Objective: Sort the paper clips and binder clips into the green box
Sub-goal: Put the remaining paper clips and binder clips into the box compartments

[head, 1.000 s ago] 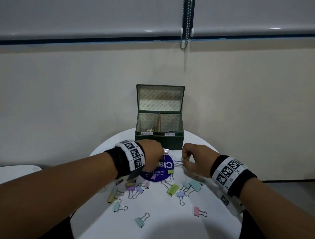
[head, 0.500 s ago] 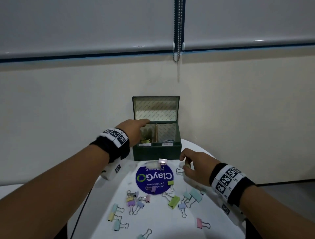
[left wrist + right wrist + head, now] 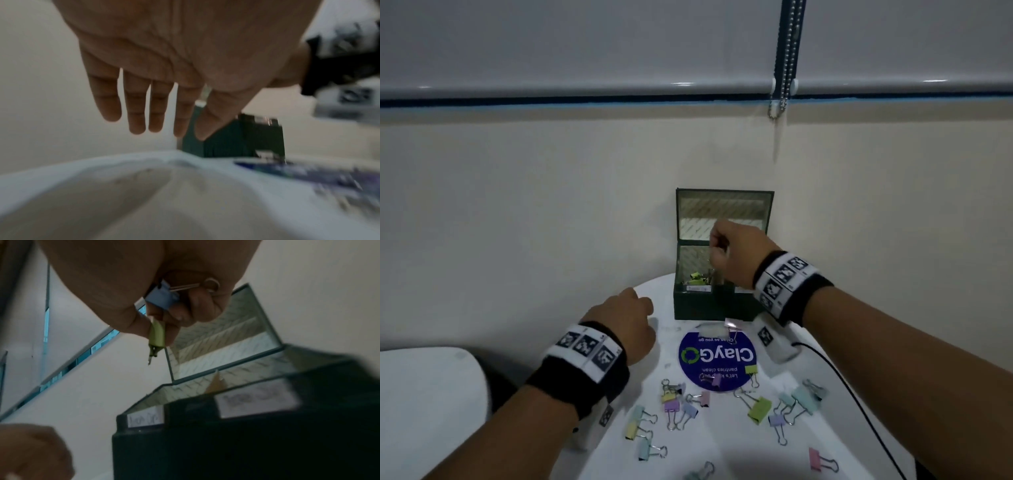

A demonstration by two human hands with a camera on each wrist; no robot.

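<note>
The green box (image 3: 709, 308) stands open at the back of the round white table (image 3: 722, 445), its lid upright. Yellow-green clips (image 3: 697, 279) lie in its left compartment. My right hand (image 3: 719, 250) hangs over the box as a fist. In the right wrist view that right hand (image 3: 170, 313) pinches a blue binder clip (image 3: 160, 298) and a green binder clip (image 3: 157, 334) above the box (image 3: 226, 443). My left hand (image 3: 633, 318) hovers over the table left of the box; in the left wrist view this hand (image 3: 144, 113) is empty, fingers straight. Several pastel binder clips (image 3: 678, 411) lie scattered nearer me.
A round blue ClayGo sticker (image 3: 717, 356) lies in front of the box, with a small pink clip (image 3: 731, 323) at its far edge. A black cable (image 3: 842, 380) trails over the table's right side. A white surface (image 3: 424, 394) sits low left. The wall rises right behind the box.
My left hand has drawn back from the box's left compartment to the table. My right hand has risen from the table with binder clips to above the box.
</note>
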